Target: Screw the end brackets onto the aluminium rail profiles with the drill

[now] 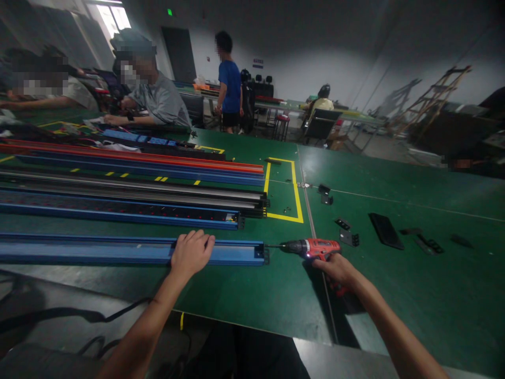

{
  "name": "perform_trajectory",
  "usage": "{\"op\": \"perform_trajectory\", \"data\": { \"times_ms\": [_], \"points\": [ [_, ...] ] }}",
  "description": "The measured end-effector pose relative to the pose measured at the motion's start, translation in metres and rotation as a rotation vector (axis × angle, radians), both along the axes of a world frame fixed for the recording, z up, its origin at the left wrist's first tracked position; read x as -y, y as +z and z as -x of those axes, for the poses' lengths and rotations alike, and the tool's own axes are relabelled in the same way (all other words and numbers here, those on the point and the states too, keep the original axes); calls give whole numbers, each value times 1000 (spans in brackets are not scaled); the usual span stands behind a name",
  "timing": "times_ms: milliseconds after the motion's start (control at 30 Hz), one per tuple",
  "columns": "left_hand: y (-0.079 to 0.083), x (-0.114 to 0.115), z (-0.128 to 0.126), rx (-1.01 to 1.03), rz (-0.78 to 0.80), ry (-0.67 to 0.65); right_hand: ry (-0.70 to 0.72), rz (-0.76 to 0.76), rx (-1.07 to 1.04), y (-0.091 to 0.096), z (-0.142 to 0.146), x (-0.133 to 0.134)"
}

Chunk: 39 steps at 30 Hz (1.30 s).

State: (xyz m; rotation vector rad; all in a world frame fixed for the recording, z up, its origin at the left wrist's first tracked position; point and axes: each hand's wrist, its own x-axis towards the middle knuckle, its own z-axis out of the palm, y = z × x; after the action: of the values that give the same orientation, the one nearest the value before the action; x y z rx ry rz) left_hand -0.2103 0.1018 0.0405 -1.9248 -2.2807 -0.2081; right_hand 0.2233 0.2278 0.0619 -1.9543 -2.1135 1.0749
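Observation:
A long blue metal rail [118,251] lies along the near edge of the green table [394,295]. My left hand [191,253] rests on top of it near its right end, fingers curled over the far edge. My right hand [335,267] grips the handle of a red power drill [315,247]. The drill points left, and its bit tip touches the black end cap [266,255] at the rail's right end.
Several more long rails [138,189], blue, black, silver and red, lie side by side farther back. Small black brackets [349,238] and a flat black plate [385,230] lie to the right of a yellow taped square [294,195]. Other people sit and stand at the far tables.

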Motion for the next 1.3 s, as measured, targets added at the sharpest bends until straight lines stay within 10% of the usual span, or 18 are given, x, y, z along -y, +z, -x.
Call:
{"op": "perform_trajectory", "data": {
  "times_ms": [1300],
  "points": [
    [2,0,-1,16,11,7,-20,22,18,2,1,1]
  ]
}}
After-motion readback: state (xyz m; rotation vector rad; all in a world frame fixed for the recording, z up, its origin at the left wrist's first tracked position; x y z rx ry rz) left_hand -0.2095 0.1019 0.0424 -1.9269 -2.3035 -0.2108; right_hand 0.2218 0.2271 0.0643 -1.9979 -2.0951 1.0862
